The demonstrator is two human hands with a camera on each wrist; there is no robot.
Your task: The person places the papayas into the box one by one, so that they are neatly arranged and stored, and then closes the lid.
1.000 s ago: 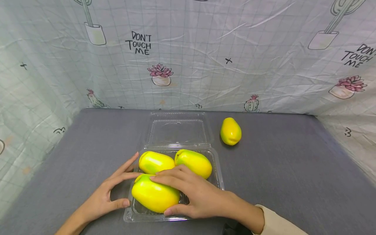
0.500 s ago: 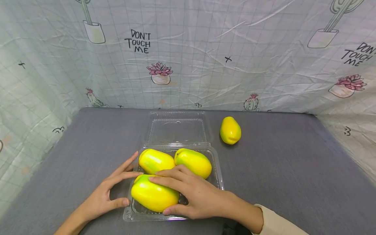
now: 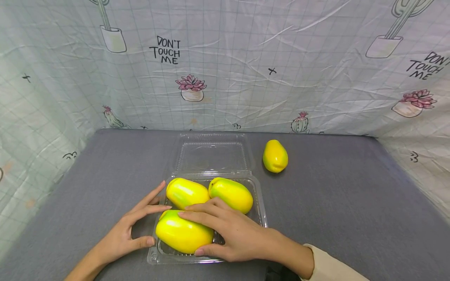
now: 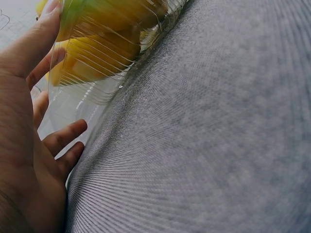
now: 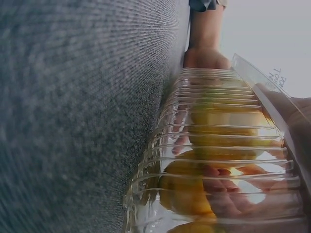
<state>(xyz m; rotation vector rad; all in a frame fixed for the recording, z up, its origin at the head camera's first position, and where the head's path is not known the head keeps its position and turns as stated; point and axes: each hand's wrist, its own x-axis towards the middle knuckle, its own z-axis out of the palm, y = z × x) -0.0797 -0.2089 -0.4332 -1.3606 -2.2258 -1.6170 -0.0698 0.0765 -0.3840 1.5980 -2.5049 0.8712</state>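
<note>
Mangoes fill the clear box point(image 3: 258, 207) near the front edge of the bench point(image 3: 351, 210). The front mango point(image 3: 177, 234) lies across the box's near end. The right hand point(image 3: 232, 234) covers it, fingers curled over the top and thumb tucked under its near side, so it has a hold on the fruit. Two more mangoes point(image 3: 211, 192) lie side by side behind it, close together because the box is small.

The left hand point(image 3: 123, 238) rests on the bench at the box's left wall. Its fingers are straight, and their tips touch the box rim by the front mango, likely to keep the light box from sliding.

The lid point(image 3: 211, 156) lies open and flat toward the back edge. A fourth mango point(image 3: 275, 156) sits alone on the bench, just right of the lid.
</note>
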